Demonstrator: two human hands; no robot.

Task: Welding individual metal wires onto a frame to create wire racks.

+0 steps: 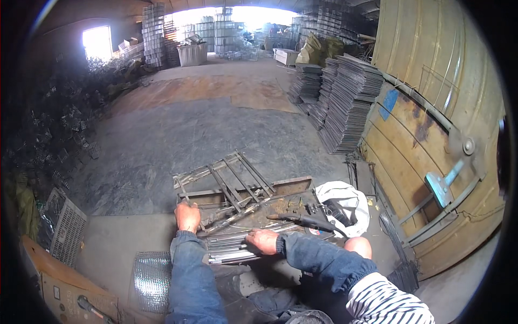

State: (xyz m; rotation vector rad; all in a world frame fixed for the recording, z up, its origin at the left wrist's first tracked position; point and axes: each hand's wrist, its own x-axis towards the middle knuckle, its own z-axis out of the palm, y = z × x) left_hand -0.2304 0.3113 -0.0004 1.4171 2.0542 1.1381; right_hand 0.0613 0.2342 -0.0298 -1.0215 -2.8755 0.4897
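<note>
A welded metal frame [225, 181] of thin bars lies aslant over a low metal work table [294, 186]. At the table's left corner my left hand [188, 217] is closed on the near end of a bar of this frame. Along the table's near side lies a row of thin, shiny metal rods [229, 249]. My right hand [263, 241] rests on their right part with its fingers curled down, closed on a rod; the fingertips are partly hidden. Just beyond the right forearm lies a black welding torch [308, 221], apart from both hands.
A white sack [360, 208] with dark contents stands right of the table. Tall stacks of dark wire panels [348, 102] rise farther right, beside a yellowish metal door [415, 143]. An orange machine [70, 291] stands at lower left, near a wire mesh sheet [152, 281]. Dark mesh parts [59, 119] heap up at left.
</note>
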